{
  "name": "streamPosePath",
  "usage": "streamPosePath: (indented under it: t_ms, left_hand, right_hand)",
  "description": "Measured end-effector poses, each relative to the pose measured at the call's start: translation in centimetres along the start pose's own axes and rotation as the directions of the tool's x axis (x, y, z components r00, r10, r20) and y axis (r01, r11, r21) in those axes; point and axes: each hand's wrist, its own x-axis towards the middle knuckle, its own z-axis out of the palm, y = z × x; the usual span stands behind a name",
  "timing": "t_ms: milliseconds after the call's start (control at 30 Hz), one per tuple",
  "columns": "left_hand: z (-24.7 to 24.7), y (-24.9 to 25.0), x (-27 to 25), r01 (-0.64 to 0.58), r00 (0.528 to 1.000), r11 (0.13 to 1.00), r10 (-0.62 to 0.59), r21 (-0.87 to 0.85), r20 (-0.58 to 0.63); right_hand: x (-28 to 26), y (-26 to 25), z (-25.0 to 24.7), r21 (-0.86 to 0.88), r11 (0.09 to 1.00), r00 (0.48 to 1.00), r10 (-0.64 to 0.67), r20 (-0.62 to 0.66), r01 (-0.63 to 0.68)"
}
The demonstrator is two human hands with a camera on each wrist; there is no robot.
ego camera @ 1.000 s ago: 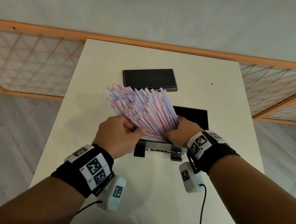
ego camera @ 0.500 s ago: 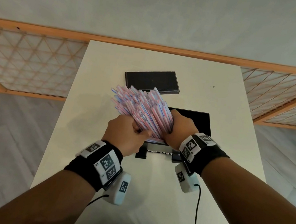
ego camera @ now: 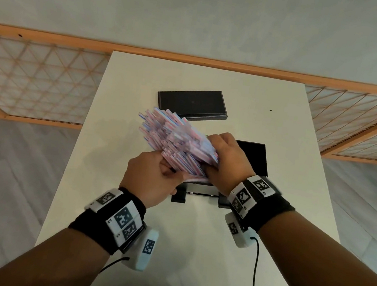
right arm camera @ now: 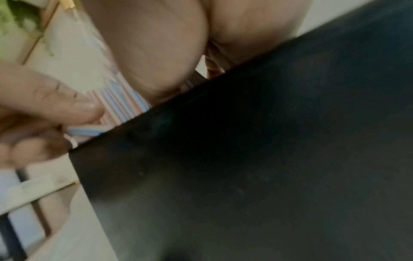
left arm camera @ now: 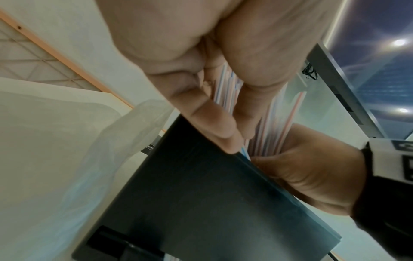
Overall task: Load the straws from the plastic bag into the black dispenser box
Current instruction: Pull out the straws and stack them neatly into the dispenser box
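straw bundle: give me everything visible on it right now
The straw bundle is a thick sheaf of thin straws striped pink, blue and white, seemingly in a clear plastic wrap. It leans up and away to the left, far ends fanned and uneven. The left hand grips its near end, and the right hand wraps its right side. Its near end sits at the top edge of the black dispenser box; whether any straws are inside is hidden.
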Motion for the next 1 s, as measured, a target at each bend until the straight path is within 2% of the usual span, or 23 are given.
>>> streamPosePath:
  t_ms: [67, 167, 233, 300, 367, 433, 600, 800, 933, 1000]
  left_hand:
    - [0.0, -0.1, -0.1, 0.020, 1.000, 0.999, -0.020, -0.043, 0.004]
    - [0.1, -0.3, -0.1, 0.028, 1.000, 0.998, -0.028, -0.063, 0.006]
    - [0.1, -0.4, -0.1, 0.031, 1.000, 0.997, -0.031, -0.066, 0.001]
    - [0.2, -0.5, -0.1, 0.035, 0.999, 0.997, -0.035, -0.062, -0.004]
    - [0.3, -0.5, 0.0, 0.036, 0.999, 0.998, -0.037, -0.058, -0.008]
    - [0.3, -0.6, 0.0, 0.037, 0.999, 0.998, -0.038, -0.057, -0.010]
    - [0.2, -0.6, -0.1, 0.022, 1.000, 0.998, -0.023, -0.052, -0.007]
    - [0.1, -0.7, -0.1, 0.020, 1.000, 0.998, -0.020, -0.065, 0.003]
    - [0.1, -0.6, -0.2, 0.015, 1.000, 0.998, -0.015, -0.063, 0.004]
    - [0.1, -0.5, -0.2, 0.013, 1.000, 0.998, -0.012, -0.059, 0.003]
  right_hand:
    - [-0.3, 0.4, -0.4, 0.036, 0.998, 0.997, 0.051, -0.064, -0.049]
    - [-0.7, 1.4, -1.2, 0.038, 0.972, 0.967, 0.234, -0.098, -0.231]
    - [-1.0, 1.7, -1.7, -0.007, 0.926, 0.926, 0.377, -0.031, -0.377]
    - [-1.0, 1.9, -1.8, -0.125, 0.878, 0.880, 0.472, 0.055, -0.463]
    - [-0.5, 2.0, -1.5, -0.241, 0.839, 0.838, 0.527, 0.143, -0.487]
    - [0.3, 2.5, -1.0, -0.287, 0.825, 0.824, 0.543, 0.162, -0.487]
    - [0.9, 2.3, -1.0, -0.357, 0.860, 0.882, 0.441, 0.163, -0.364]
    - [0.2, 0.1, -2.2, -0.278, 0.951, 0.974, 0.177, 0.138, -0.134]
    - [0.3, -1.6, -3.5, -0.279, 0.959, 0.997, -0.024, 0.074, 0.044]
    - [0.3, -1.9, -3.9, -0.288, 0.954, 0.997, -0.073, 0.038, 0.081]
